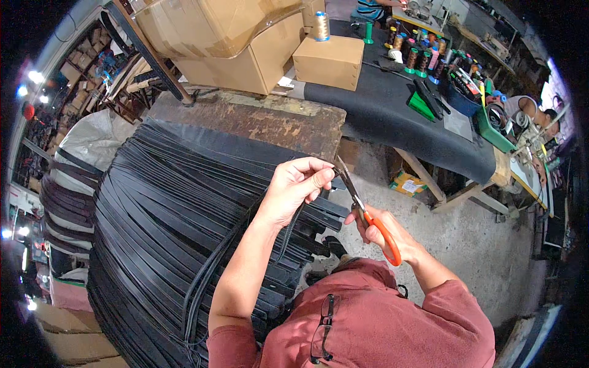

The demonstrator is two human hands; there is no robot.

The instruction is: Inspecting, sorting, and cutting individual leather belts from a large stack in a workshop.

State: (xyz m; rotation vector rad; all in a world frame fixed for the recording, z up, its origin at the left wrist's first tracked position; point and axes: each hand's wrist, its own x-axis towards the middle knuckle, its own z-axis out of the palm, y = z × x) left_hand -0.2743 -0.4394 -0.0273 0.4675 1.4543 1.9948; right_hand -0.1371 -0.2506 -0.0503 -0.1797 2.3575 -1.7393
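Observation:
My left hand (299,187) is closed in a pinch on the end of a thin black strap (287,236), whose length hangs below the palm. My right hand (392,233) grips a pair of scissors (388,240) with orange handles. Their dark blades are parted and reach up to my left fingertips, close by the pinched end. Whether the blades touch the strap I cannot tell. Under my left forearm lies a wide pile of long black straps (165,190), side by side. A looser bundle of black straps (211,264) runs across the top of the pile.
Cardboard boxes (239,67) stand behind the worn wooden board (270,122). A spool of thread (321,27) tops the smaller box (328,61). At right, a black-covered table (380,104) bears many thread spools and a green bin (498,132). Two people sit farther back.

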